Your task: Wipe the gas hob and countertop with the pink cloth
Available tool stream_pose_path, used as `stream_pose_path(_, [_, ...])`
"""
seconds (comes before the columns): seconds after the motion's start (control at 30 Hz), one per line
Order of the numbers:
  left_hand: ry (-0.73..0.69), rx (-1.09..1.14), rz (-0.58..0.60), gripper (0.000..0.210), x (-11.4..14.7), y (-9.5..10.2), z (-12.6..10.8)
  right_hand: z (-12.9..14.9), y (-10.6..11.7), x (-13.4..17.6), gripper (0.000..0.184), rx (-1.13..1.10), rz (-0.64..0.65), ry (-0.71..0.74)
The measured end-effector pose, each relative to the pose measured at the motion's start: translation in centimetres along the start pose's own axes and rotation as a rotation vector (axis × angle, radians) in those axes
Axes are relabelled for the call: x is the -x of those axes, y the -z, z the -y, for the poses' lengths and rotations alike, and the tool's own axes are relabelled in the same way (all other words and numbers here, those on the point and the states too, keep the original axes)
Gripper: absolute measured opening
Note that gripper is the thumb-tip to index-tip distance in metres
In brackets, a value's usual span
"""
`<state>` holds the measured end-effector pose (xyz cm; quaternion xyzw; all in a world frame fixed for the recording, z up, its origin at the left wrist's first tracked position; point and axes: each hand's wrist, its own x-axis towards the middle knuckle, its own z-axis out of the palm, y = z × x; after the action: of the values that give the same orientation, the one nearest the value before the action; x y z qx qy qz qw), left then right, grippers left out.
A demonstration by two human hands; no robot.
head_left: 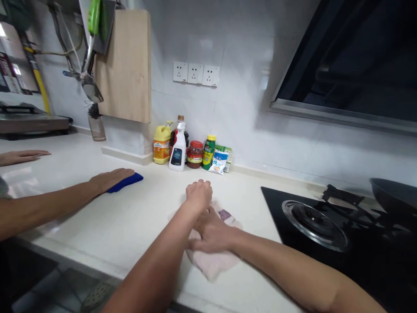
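Note:
A pale pink cloth (211, 263) lies bunched and spread on the white countertop (156, 243), with a small purple patch near its far right edge. My right hand (213, 232) presses down on this cloth and grips it, its thumb stretched to the left; its other fingertips are partly hidden behind my left wrist. Just beyond, my left hand (199, 194) is closed with its knuckles up, at the cloth's far side. My left forearm crosses in front of the right fingers. What the left fingers hold, if anything, is hidden.
Another person's hand (114, 177) rests on a blue cloth (127, 181) at the left; that person's other hand (28, 155) lies flat farther left. Along the wall stand a white spray bottle (177, 152), a red-lidded jar (195, 155) and other containers. A black cooktop (276, 204) borders the right.

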<state>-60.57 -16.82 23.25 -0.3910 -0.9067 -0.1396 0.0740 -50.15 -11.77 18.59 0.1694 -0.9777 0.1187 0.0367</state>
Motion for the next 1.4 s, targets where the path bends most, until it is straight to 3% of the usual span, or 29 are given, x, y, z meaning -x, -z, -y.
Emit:
stream_pose_path(0.1, [-0.019, -0.018, -0.001, 0.035, 0.2, 0.2, -0.2, 2.1, 0.1, 4.9, 0.083, -0.078, 0.074, 0.053])
stream_pose_path(0.2, [-0.048, -0.028, -0.001, 0.035, 0.4, 0.3, -0.5, 2.6, 0.3, 8.3, 0.079, -0.165, 0.156, 0.060])
stream_pose_path(0.33, [-0.068, -0.041, -0.006, 0.036, 0.5, 0.3, -0.8, 0.6, 0.8, 8.2, 0.075, -0.172, 0.173, 0.041])
stream_pose_path(0.47, [-0.088, -0.063, 0.012, 0.034, 0.5, -0.1, -0.9, -4.3, 1.2, 4.5, 0.070, -0.066, 0.057, -0.047])
stream_pose_path(0.6, [-0.126, -0.087, 0.035, 0.028, 0.6, -0.8, -0.9, -11.5, 1.6, 1.8, 0.068, 0.020, 0.004, -0.344])
stream_pose_path(0.77, [-0.136, -0.104, 0.056, 0.035, 0.6, -1.2, -1.1, -19.8, 2.9, 2.3, 0.069, 0.108, -0.038, -0.765])
stream_pose_path(0.9, [-0.137, -0.115, 0.096, 0.034, 0.6, -1.1, -1.3, -23.0, 3.9, 4.0, 0.071, 0.136, -0.071, -0.920])
stream_pose_path(1.0, [-0.136, -0.120, 0.113, 0.034, 0.6, -1.0, -1.4, -23.2, 3.9, 4.7, 0.073, 0.133, -0.079, -0.952])
stream_pose_path(1.13, [-0.133, -0.121, 0.132, 0.034, 0.5, -1.1, -1.5, -21.0, 3.2, 5.9, 0.075, 0.131, -0.071, -0.960])
stream_pose_path(1.4, [-0.170, -0.100, 0.167, 0.033, 0.9, -1.4, -1.9, -10.5, 1.2, 11.6, 0.080, 0.079, -0.027, -0.833])
